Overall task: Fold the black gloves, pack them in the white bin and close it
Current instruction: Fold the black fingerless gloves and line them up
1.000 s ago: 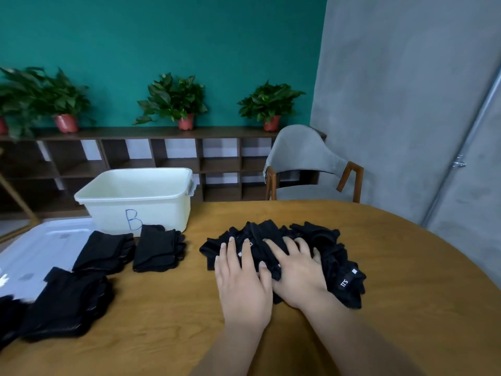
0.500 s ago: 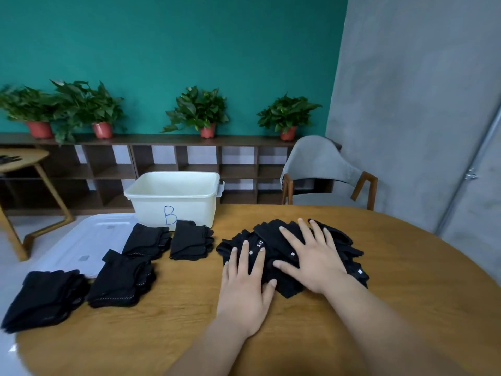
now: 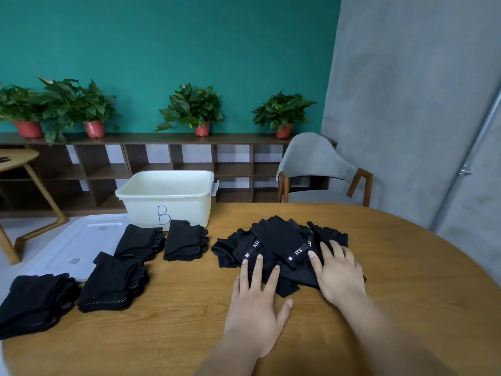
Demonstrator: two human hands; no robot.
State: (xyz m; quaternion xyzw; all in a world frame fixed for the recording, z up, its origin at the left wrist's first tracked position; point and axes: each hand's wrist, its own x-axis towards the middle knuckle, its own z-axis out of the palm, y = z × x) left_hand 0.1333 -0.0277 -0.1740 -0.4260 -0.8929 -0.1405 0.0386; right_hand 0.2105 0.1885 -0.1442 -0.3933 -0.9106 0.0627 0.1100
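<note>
While both of our hands lie flat in the lower middle of the frame, nothing is gripped. Our left hand [image 3: 254, 302] rests its palm on the round wooden table [image 3: 406, 280], its straight, spread fingers reaching onto the near edge of the unfolded pile of black gloves [image 3: 279, 240]. Our right hand [image 3: 339, 275] lies just beside it, fingers extended, pressing on the pile's right part.

We judge that we are in the folding step, smoothing or sorting this heap to free one glove. Two white-labelled cuffs show on top, just beyond our fingertips. The next move calls for pinching a single glove out of the tangle without dragging its neighbours, laying it on bare wood and doubling it over.

Further left, folded gloves wait. The nearest folded stack [image 3: 35, 299] sits at the lower left edge, with the second folded stack [image 3: 113, 283] just right of it. The third folded stack [image 3: 139, 242] and fourth folded stack [image 3: 184, 240] lie beyond, just in front of the white bin [image 3: 168, 196].

That bin, marked with a blue B, stands open left of centre. Its floor is hidden from this angle, so we cannot tell whether anything is packed. Its lid [image 3: 78, 245] lies flat at the left, beside the stacks. Beyond the table stand a grey chair [image 3: 317, 164] and a shelf of potted plants [image 3: 189, 109] against the teal wall.
</note>
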